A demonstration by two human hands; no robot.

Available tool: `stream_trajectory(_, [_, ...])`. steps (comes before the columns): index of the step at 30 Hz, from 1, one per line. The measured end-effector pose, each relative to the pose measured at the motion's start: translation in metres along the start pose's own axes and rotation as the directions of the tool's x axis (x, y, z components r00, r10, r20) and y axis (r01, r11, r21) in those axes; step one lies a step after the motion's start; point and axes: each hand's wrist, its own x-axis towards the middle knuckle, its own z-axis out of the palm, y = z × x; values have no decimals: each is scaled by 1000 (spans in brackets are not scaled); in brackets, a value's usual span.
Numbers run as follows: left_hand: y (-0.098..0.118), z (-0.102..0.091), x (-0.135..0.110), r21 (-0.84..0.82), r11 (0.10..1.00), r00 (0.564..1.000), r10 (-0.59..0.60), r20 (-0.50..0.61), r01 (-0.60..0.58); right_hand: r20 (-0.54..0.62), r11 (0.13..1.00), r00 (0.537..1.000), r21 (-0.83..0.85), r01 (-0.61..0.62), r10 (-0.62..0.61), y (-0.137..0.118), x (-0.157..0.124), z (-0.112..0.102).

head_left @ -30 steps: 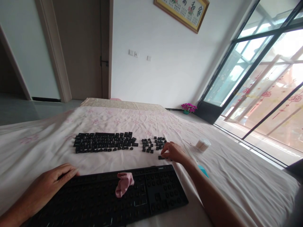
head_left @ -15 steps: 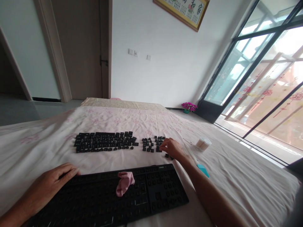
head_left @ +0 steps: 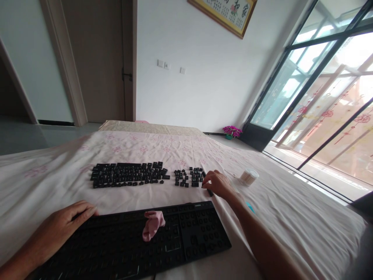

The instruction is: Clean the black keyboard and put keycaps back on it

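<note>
A black keyboard base (head_left: 201,233) with its keycaps taken off lies before me, and a crumpled pink cloth (head_left: 154,225) rests on it. My left hand (head_left: 74,216) holds the keyboard's far left edge, fingers together. Beyond it, a large group of loose black keycaps (head_left: 131,174) lies on the sheet. To the right is a smaller group of keycaps (head_left: 181,177). At that group's right edge, my right hand (head_left: 217,183) has its fingertips pinched on a small black keycap (head_left: 203,186), partly hidden. A longer dark piece (head_left: 210,192) lies just under the hand.
A clear round tub of cotton swabs (head_left: 249,177) stands right of my right hand, with a loose swab (head_left: 230,174) beside it. A teal object (head_left: 250,207) is partly covered by my right forearm. The patterned bed sheet (head_left: 169,151) is wrinkled.
My right hand has moved slightly right, off the small keycap group. The keycap that lay apart near the hand is now at its fingertips. My left hand has stayed on the keyboard.
</note>
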Motion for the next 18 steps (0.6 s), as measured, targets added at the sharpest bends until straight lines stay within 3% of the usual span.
stream_trajectory(7, [-5, 2, 3, -7, 1000, 1000, 18, 0, -18, 1, 1000, 1000, 21, -15, 15, 1, 8, 6])
stream_trajectory(12, [-6, 2, 2, -29, 999, 999, 33, -2, -33, -53, 985, 984, -9, -174, 173, 8, 1, 4])
stream_trajectory(15, [-6, 2, 1, -41, 999, 1000, 24, -10, -24, 13, 961, 963, -54, -270, 271, 13, -6, 2])
stream_trajectory(18, [-6, 2, 1, -51, 998, 1000, 25, -17, -26, 69, 955, 954, -81, -285, 291, 14, -10, 4])
